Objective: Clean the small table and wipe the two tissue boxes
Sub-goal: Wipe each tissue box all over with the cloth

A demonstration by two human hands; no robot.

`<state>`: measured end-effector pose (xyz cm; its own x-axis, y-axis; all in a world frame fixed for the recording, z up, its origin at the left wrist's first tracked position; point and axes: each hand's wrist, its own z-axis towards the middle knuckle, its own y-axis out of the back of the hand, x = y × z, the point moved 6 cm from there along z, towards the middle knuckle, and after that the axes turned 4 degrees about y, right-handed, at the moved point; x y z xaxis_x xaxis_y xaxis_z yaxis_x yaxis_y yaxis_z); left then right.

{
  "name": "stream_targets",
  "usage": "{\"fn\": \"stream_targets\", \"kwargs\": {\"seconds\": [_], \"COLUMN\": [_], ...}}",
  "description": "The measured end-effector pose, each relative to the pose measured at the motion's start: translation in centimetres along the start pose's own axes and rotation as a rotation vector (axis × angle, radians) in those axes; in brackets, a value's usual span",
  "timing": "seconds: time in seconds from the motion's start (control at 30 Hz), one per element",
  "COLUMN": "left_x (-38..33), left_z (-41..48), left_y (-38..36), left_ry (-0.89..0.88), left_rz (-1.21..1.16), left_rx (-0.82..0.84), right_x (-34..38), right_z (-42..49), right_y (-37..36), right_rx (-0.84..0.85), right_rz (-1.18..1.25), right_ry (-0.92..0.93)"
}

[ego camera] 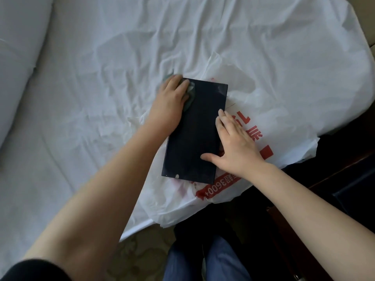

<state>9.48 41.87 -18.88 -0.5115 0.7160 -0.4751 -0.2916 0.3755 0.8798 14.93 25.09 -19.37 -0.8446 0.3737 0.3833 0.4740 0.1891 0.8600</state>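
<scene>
Centrally, a dark blue tissue box point(192, 138) is laid flat on a white plastic bag point(284, 102), which is itself spread over a creased white bed sheet point(101, 67).

A grey-green cloth point(191, 93) is clutched under the left hand point(170, 98) and pressed onto the box's far left corner. The fingers are bent over the cloth, and part of it is seen bunched out beyond the knuckles. The right hand point(233, 145) is laid slack against the box's right side – fingers straight and spread along the right edge, thumb stretched flat across the top face near the nearer end. Nothing is grasped by it.

No label or writing can be made out on the box; only a small pale mark is seen at its near left corner. Red print point(253, 134) is carried on the bag to the right of the box and below its near end – large characters, upside down from this view and partly covered by the right hand, a solid red square, and a red band on which "3600+" can be read.

Nearer than the box, blue jeans point(223, 260) are seen.
</scene>
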Motion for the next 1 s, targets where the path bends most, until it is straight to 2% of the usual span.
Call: {"fn": "stream_targets", "kwargs": {"seconds": [0.13, 0.27, 0.4, 0.57, 0.7, 0.77, 0.87, 0.93, 1.0], "left_x": [0.0, 1.2, -0.3, -3.3, -8.8, -9.8, -8.9, -7.1, -4.7], "left_z": [2.0, -8.0, -18.4, -20.0, -18.3, -17.8, -18.3, -19.4, -20.6], "left_y": [-0.4, -0.1, -1.2, -2.7, -5.0, -5.9, -5.3, -3.8, -2.4], "left_ry": [-0.031, 0.133, 0.184, 0.266, -0.013, -0.063, -0.191, -0.286, -0.303], "left_rz": [0.008, -0.127, -0.101, 0.024, 0.112, 0.187, 0.249, 0.295, 0.300], "left_rx": [0.049, 0.013, 0.002, -0.008, 0.097, 0.150, 0.247, 0.254, 0.266], "right_x": [0.0, 0.3, 0.6, 0.6, 0.3, -0.3, -0.7, -0.6, -0.6], "right_z": [0.1, 0.1, -0.1, 0.0, 0.2, 0.2, 0.0, 0.0, 0.2], "right_y": [0.0, 0.0, -0.1, 0.3, 0.8, 1.0, 1.3, 1.3, 1.1], "right_rx": [-0.009, -0.004, 0.010, -0.008, -0.006, -0.002, 0.007, 0.020, 0.038], "right_rz": [-0.052, -0.049, -0.048, -0.079, -0.099, -0.100, -0.087, -0.079, -0.067], "right_ry": [0.002, -0.008, -0.023, -0.005, 0.038, 0.058, 0.092, 0.098, 0.082]}}
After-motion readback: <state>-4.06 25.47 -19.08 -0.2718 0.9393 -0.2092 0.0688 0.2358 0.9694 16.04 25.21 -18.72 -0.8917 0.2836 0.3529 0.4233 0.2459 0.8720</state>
